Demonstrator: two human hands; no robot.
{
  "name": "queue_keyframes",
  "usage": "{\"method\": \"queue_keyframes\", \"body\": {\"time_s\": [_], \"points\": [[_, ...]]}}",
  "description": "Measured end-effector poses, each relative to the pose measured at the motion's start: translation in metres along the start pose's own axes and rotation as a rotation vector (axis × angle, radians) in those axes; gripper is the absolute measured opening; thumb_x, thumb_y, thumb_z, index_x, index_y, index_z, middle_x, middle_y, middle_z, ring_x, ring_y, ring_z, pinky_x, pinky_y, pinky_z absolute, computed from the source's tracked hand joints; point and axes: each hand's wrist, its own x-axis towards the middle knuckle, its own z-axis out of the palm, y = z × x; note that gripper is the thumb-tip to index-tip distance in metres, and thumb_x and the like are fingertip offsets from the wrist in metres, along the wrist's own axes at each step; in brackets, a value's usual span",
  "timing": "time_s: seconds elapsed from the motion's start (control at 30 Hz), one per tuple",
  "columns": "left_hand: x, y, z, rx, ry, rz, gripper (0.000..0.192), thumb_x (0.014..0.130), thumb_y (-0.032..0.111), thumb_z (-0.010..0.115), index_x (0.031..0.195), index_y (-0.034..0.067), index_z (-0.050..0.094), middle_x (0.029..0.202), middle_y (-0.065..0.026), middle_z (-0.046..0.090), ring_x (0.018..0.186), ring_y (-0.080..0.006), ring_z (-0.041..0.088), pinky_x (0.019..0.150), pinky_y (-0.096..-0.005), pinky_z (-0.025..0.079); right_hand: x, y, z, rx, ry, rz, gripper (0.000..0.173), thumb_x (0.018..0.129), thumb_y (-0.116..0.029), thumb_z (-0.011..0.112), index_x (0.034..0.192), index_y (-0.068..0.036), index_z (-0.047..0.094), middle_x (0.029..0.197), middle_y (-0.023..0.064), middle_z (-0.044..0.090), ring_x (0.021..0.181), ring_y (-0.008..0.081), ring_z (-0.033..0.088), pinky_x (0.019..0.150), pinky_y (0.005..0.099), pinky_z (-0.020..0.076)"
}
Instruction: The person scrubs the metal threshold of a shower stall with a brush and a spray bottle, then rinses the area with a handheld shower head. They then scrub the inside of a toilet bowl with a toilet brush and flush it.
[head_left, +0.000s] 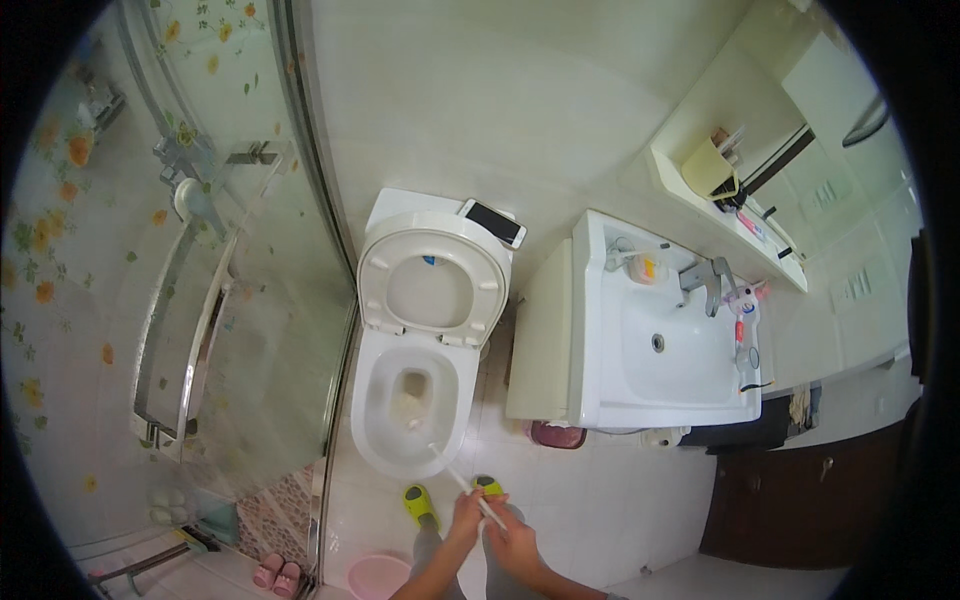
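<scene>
My left hand (467, 516) grips a long white stick-like handle (457, 478), apparently that of a toilet brush. Closer to its upper end, my right hand (513, 538) is closed around the same handle. The handle slants down over the front rim of a white toilet bowl (366, 420) and its far end reaches inside. A pale, blurred patch (409, 406) lies in the bowl; whether it is the brush head or foam I cannot tell. The toilet seat (375, 277) and lid are raised against the cistern.
A smartphone (491, 223) rests on the cistern. A washbasin (622, 367) with a tap (703, 281) stands to the right. At the left is a glass shower screen (285, 360). A pink basin (379, 576) sits on the floor near my green shoes (418, 506).
</scene>
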Motion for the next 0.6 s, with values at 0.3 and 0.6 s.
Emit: {"method": "queue_keyframes", "body": {"time_s": [0.3, 0.6], "points": [[0.036, 0.063, -0.062, -0.213, 0.378, 0.014, 0.017, 0.087, 0.016, 0.046, 0.084, 0.0, 0.046, 0.056, -0.0042, 0.039, 0.047, -0.0168, 0.044, 0.065, -0.0429, 0.055, 0.373, -0.115, -0.16, 0.399, 0.115, -0.412, 0.03, 0.093, -0.026, 0.043, 0.089, 0.001, 0.056, 0.076, 0.0067, 0.061, 0.069, 0.014, 0.056, 0.066, 0.0267, 0.0455], [0.057, 0.055, -0.048, -0.337, 0.439, 0.022, 0.015, 0.088, 0.018, 0.045, 0.082, 0.004, 0.044, 0.05, -0.0031, 0.039, 0.048, -0.0213, 0.05, 0.07, -0.0382, 0.052, 0.633, -0.191, -0.075, -0.49, -0.404, -0.635, 0.037, 0.088, -0.029, 0.03, 0.089, -0.001, 0.055, 0.098, 0.0167, 0.06, 0.089, 0.032, 0.056, 0.084, 0.0368, 0.0402]]}}
